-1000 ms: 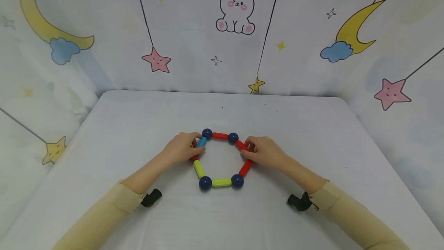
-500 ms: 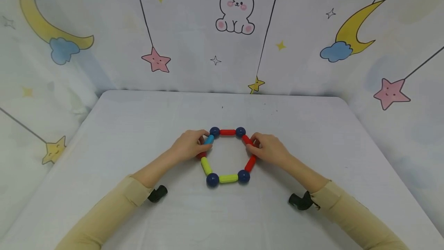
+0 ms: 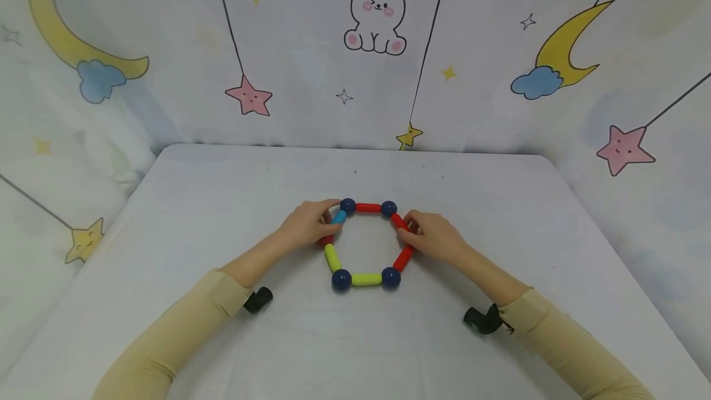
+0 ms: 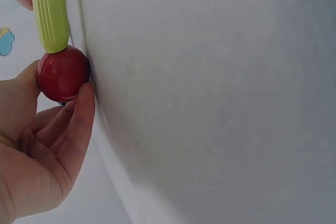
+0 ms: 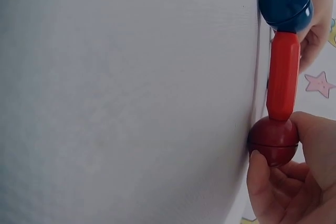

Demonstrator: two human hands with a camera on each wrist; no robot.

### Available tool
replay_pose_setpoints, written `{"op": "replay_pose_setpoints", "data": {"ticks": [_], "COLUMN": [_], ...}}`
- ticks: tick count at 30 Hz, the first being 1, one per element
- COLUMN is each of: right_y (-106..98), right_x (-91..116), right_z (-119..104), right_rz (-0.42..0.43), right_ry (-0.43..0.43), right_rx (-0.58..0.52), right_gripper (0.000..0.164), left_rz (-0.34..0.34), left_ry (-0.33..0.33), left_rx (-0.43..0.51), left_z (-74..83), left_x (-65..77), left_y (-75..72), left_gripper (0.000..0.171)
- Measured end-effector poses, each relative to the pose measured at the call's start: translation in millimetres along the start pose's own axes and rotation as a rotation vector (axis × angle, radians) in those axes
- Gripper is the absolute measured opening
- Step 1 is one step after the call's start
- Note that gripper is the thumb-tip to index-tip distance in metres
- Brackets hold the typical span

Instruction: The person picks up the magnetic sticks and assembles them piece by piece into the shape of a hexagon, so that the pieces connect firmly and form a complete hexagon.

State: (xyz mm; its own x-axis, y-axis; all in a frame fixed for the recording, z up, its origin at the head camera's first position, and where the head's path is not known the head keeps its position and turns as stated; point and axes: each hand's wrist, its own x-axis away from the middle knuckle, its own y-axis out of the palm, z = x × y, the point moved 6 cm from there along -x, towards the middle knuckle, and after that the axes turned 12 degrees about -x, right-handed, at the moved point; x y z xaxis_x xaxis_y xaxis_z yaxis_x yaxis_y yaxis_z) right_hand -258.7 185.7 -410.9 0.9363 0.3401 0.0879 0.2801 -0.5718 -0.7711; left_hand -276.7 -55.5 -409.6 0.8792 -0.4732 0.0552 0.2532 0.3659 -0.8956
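Observation:
A six-sided ring of magnetic rods and balls lies on the white table. My left hand (image 3: 304,222) pinches the red ball (image 4: 64,74) at its left corner between thumb and fingers. At the opposite corner, another red ball (image 5: 274,142) is pinched by my right hand (image 3: 439,236); the hand mostly hides it in the head view. Dark blue balls (image 3: 341,279) form the remaining corners. Red rods (image 5: 283,74) run along the far and right sides, yellow-green rods (image 3: 366,279) along the near and lower left, and a blue rod (image 3: 339,217) upper left.
The white table (image 3: 355,344) extends around the ring, and a patterned cloth (image 3: 300,29) hangs behind its far edge. Dark wrist cameras (image 3: 258,300) stick out beneath both beige sleeves (image 3: 172,326), close above the table.
The whole ring has shifted right and away from me, still joined. Both hands have travelled with it, the left more clearly than the right, each keeping its hold.

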Motion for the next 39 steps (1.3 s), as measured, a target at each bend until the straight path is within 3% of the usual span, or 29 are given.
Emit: {"op": "replay_pose_setpoints", "data": {"ticks": [9, 13, 15, 17, 21, 24, 33, 39], "right_y": [-1, -5, -6, -3, 11, 20, 26, 26], "right_x": [-2, 3, 8, 15, 30, 39, 44, 43], "right_z": [3, -5, -13, -24, -40, -43, -37, -35], "right_rz": [0.005, 0.084, 0.117, 0.107, -0.038, -0.122, -0.18, -0.186], "right_ry": [-0.011, -0.093, -0.177, -0.274, -0.444, -0.516, -0.548, -0.496], "right_rx": [0.005, 0.082, 0.11, 0.111, 0.094, 0.112, 0.089, 0.058], "right_gripper": [0.029, 0.036, 0.036, 0.034, 0.034, 0.036, 0.028, 0.031], "left_rz": [0.014, 0.025, 0.013, -0.016, -0.102, -0.107, -0.076, -0.065], "left_ry": [-0.006, 0.015, 0.088, 0.227, 0.545, 0.644, 0.588, 0.591], "left_rx": [-0.002, -0.106, -0.171, -0.222, -0.249, -0.271, -0.3, -0.256], "left_z": [-0.5, 2.6, 6.9, 14.2, 28.8, 34.7, 33.4, 33.1], "left_x": [-3.7, -2.2, 1.3, 7.7, 28.1, 38.9, 39.8, 40.9], "left_y": [1.3, 0.9, 0.7, 1.1, 4.1, 4.8, 9.7, 9.6], "left_gripper": [0.057, 0.065, 0.073, 0.08, 0.068, 0.054, 0.048, 0.05]}}
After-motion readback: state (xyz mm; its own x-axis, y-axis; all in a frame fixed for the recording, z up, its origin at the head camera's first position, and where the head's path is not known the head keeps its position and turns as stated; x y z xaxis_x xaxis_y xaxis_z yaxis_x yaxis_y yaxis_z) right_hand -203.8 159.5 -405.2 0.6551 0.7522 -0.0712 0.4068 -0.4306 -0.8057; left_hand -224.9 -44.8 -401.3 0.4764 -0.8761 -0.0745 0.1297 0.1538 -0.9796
